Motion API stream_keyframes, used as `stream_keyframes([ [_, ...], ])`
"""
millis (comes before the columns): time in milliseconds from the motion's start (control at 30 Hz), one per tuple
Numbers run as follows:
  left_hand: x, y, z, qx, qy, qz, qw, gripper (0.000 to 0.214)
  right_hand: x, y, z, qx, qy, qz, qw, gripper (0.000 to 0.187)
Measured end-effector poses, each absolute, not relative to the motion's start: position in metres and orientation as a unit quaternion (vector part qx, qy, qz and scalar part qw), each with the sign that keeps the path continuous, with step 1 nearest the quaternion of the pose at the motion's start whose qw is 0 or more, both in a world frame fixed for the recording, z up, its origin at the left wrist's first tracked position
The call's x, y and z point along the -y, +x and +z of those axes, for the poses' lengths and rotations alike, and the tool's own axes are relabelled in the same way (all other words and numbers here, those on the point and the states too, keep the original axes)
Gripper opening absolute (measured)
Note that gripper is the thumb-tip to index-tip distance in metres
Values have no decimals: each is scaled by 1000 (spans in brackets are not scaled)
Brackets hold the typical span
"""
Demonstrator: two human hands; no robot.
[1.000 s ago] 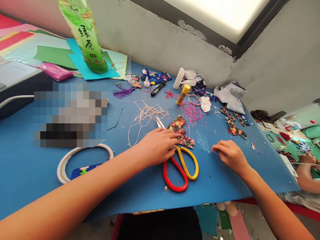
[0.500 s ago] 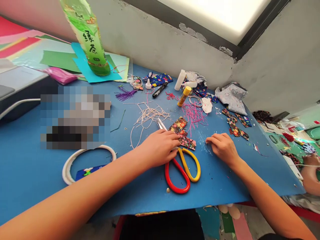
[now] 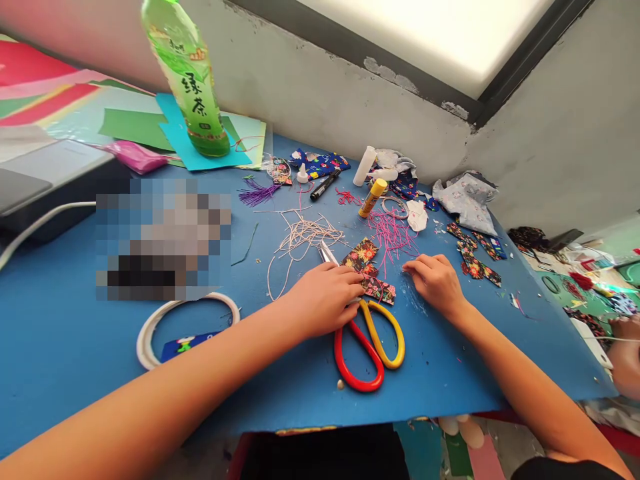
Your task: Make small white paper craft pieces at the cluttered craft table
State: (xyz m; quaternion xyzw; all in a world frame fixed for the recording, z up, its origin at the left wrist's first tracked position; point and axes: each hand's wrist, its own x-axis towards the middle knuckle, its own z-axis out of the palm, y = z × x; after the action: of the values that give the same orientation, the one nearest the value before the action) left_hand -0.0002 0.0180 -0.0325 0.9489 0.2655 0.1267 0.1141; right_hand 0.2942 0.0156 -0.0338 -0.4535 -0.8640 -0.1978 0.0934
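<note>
My left hand [image 3: 330,297] lies across the scissors [image 3: 364,388], which have one red and one yellow handle. Its fingers are bent together on the near edge of a black floral fabric piece [image 3: 379,289]; a thin red cord shows on that fabric. The blade tips point away, past my knuckles. To the right, my right hand [image 3: 437,283] hovers close above the tabletop with thumb and fingers pinched. Whatever lies in that pinch is too small to make out. Just behind the hands are cream cords [image 3: 313,233] and pink cords [image 3: 393,233].
A yellow glue stick [image 3: 373,198], a black marker [image 3: 325,185] and a white bottle [image 3: 365,166] stand or lie farther back. A tape roll [image 3: 147,333] sits left of my forearm. The green tea bottle [image 3: 200,100] stands on coloured paper. Another person's arm [image 3: 627,363] shows at right.
My right hand has moved slightly left, closer to the floral fabric. My left hand stays on the scissors and fabric. The whole view has shifted a little.
</note>
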Motion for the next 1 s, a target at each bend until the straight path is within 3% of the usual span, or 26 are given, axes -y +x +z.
stream_keyframes([
  [500, -18, 0, -35, -263, 949, 133, 111, 29, 52, 300, -22, 878, -437, -153, 122, 16],
  [1000, -19, 0, -33, -265, 948, 131, 118, 29, -3, 296, -37, 867, -446, -184, 128, 17],
])
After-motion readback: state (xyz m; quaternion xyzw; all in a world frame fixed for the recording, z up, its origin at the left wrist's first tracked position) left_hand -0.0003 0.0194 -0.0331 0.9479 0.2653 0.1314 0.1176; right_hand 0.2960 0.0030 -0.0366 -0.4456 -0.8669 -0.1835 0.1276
